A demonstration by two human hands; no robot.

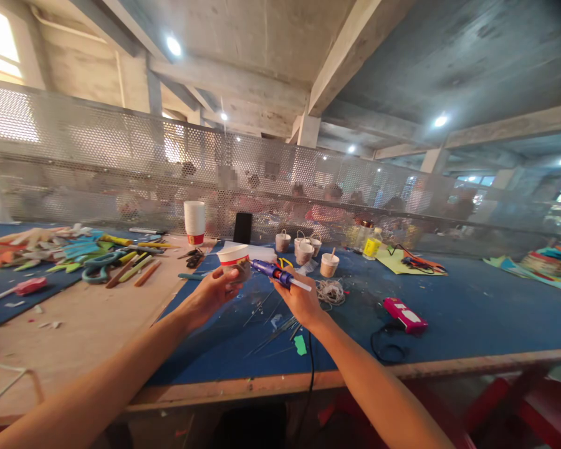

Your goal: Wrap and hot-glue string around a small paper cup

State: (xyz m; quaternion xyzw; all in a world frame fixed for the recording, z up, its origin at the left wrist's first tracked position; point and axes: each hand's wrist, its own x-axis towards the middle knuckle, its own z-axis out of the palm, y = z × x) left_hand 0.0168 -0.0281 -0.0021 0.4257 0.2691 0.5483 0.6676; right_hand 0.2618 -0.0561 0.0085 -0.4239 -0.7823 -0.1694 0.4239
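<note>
My left hand is closed around a paper cup, white with a red band, tilted above the blue table mat. Its lower part is partly hidden by my fingers. In my right hand is a purple glue gun with a white glue stick sticking out of its back end. The gun's nozzle points left, close to the cup's side; whether it touches cannot be made out. A black cord hangs from the gun over the table edge. Beneath the hands lie several thin dark wires and a green scrap.
Small bucket-like cups and a coil of string sit beyond my right hand. A pink device lies further right. Stacked paper cups, a phone and scissors are at left and back, before a perforated metal screen.
</note>
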